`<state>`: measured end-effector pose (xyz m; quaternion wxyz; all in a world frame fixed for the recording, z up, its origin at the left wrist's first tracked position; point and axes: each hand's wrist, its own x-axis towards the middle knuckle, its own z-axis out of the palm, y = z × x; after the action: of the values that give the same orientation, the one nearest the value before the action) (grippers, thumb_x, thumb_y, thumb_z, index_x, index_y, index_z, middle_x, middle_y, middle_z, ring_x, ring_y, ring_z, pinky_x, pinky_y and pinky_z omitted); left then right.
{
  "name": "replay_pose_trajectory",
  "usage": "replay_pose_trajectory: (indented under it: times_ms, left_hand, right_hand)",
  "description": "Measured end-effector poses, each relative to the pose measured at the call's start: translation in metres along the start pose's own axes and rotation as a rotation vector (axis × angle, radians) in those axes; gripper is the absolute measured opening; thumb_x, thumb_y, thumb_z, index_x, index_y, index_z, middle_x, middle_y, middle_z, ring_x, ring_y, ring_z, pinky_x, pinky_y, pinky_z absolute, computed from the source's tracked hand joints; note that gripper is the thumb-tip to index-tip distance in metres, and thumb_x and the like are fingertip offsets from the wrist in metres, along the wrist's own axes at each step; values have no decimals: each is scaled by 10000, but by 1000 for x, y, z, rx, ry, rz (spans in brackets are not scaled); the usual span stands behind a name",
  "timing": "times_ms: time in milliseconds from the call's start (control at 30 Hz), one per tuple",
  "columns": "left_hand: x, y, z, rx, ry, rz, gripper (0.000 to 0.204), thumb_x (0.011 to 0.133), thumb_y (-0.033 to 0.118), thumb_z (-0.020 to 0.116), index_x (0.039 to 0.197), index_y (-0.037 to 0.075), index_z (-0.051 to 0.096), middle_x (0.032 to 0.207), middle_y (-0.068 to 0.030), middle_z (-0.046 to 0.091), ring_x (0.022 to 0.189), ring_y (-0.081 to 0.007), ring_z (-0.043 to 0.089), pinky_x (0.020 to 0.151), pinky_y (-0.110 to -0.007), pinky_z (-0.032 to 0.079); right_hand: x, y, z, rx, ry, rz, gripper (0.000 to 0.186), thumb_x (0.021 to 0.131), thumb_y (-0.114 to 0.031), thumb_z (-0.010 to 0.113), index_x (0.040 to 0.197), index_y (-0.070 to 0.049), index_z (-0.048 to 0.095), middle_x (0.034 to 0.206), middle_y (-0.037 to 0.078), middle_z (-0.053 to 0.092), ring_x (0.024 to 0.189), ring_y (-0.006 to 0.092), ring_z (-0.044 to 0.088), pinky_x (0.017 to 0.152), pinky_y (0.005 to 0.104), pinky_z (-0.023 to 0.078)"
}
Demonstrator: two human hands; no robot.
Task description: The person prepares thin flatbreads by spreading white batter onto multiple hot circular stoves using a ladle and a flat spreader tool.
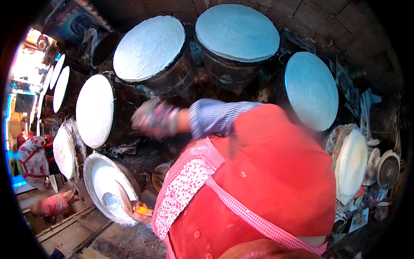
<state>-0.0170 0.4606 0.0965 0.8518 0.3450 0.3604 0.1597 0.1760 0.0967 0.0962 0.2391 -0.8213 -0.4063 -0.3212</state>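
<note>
Low on the left, my left hand [137,212] is closed round the orange-yellow handle [144,211] of what looks like a ladle. The ladle's rounded bowl [110,201] lies in white batter inside a wide pale basin [89,170]. My right hand [156,118], in a patterned glove, is smeared by motion, so its fingers and anything in them cannot be made out. It is beside a dark drum whose top carries a thin white round sheet [95,111]. Similar white rounds lie on drums behind, including one sheet [149,48] and another sheet [237,32].
Further white rounds [312,91] curve around me on dark drums. A stack of pale flat rounds [351,166] stands at right, near a fan [388,170]. Another pale stack [64,153] is left of the basin. A person [33,162] in patterned clothing is at far left.
</note>
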Motion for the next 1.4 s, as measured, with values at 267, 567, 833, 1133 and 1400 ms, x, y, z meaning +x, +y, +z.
replay_pose_trajectory:
  times_ms: [267,567,833,1133,1400]
  left_hand:
    - [10,1,-38,58,7,-45,478,775,559,541,774,81,535,498,-29,473,374,-133,412,326,-260,337]
    - [23,-10,-34,-118,-7,1,421,786,509,563,728,103,469,536,-31,471,417,-138,428,367,-266,379]
    - [23,-53,-34,-441,-62,-150,242,823,227,583,990,109,453,674,-18,437,502,-98,434,460,-256,424]
    - [30,-17,-58,-208,-184,-125,249,895,266,426,968,43,510,654,23,471,532,-50,447,453,-196,416]
    - [11,8,-82,-153,-201,-293,377,866,430,509,969,68,493,688,-9,463,564,-93,479,504,-253,478]
  right_hand:
    - [-188,109,-171,-620,-434,1025,221,883,-202,415,1017,-70,531,977,85,528,893,228,530,798,360,453]
    - [-98,-2,-109,-42,-338,309,435,751,-123,605,1172,-59,517,1141,148,541,1068,311,496,927,408,391]
    - [-3,-124,6,520,-301,-137,494,663,-97,666,1138,-118,534,1122,94,557,1022,298,520,856,404,426]
    - [73,-239,137,152,-451,-520,400,791,-195,465,1179,-102,492,1203,102,477,1131,263,456,935,396,352]
    - [106,-230,182,230,-582,-212,177,747,-151,591,912,-88,611,818,40,622,723,175,602,630,280,493]
